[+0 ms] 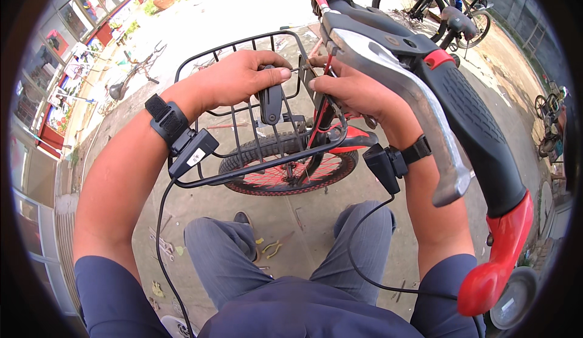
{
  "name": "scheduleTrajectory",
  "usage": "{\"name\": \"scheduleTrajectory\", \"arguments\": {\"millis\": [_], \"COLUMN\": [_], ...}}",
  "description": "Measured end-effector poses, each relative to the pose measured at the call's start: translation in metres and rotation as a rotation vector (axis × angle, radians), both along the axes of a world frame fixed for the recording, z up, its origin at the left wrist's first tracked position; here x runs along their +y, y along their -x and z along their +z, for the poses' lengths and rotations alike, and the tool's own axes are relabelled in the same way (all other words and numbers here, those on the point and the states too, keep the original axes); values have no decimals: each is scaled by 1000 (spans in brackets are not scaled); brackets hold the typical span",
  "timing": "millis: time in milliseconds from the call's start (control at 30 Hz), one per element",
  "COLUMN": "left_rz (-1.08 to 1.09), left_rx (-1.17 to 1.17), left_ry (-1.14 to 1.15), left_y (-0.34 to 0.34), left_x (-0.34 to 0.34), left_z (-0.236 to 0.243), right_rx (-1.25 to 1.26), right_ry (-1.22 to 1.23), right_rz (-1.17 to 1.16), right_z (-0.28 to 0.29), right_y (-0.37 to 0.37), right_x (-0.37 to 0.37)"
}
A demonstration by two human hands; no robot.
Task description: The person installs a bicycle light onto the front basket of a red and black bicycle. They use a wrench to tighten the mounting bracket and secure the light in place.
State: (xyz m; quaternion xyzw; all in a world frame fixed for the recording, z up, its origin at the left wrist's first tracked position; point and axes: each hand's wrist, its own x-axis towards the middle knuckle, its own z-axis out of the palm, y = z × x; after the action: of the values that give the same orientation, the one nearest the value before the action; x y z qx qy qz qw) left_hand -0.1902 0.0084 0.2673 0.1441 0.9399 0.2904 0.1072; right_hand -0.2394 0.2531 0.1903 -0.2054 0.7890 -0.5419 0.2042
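Note:
My left hand (243, 78) is closed around a black folding hex key set (271, 106). A thin metal key runs from it toward a flat dark bracket (311, 78) at the side of a black wire basket (200, 184). My right hand (352, 89) pinches that bracket from the other side, its thumb on the plate and its other fingers partly hidden. The basket sits over the bicycle's front wheel (291, 183), which has red spokes. Whether the key's tip sits in a bolt is too small to tell.
A handlebar grip (470, 113) with a silver brake lever (419, 95) and a red bar end (495, 271) reaches past my right forearm. Yellow-handled pliers (272, 249) and other tools lie on the ground. Another bicycle (425, 4) stands at the far right.

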Motion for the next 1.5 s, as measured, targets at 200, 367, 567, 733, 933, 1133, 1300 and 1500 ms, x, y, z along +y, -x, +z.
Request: {"name": "scheduleTrajectory", "arguments": {"millis": [200, 367, 567, 733, 933, 1133, 1300, 1500], "left_rz": [19, 91, 215, 228, 20, -56, -18, -4], "left_rx": [-61, -215, -419, -424, -209, -28, -98, -35], "left_ry": [-138, -395, -655, -646, -371, -232, -230, -190], "left_y": [2, 10, 20, 22, 16, 17, 19, 16], "left_x": [-2, -2, -9, -8, 2, -4, -4, -4], "left_z": [-8, -18, -29, -26, -18, -23, -20, -22], "right_rx": [-21, -1, -75, -62, -9, -16, -26, -9], "right_ry": [-109, -57, -11, 25, -128, -44, -38, -103], "right_rz": [-9, -15, -25, 16, -56, -26, -25, -64], "right_z": [3, -15, -14, 9, -11, 10, 10, -14], "right_y": [2, 15, 12, -7, 12, -8, -7, 11], "right_x": [1, 1, -3, -2, 3, -2, -2, -1]}}
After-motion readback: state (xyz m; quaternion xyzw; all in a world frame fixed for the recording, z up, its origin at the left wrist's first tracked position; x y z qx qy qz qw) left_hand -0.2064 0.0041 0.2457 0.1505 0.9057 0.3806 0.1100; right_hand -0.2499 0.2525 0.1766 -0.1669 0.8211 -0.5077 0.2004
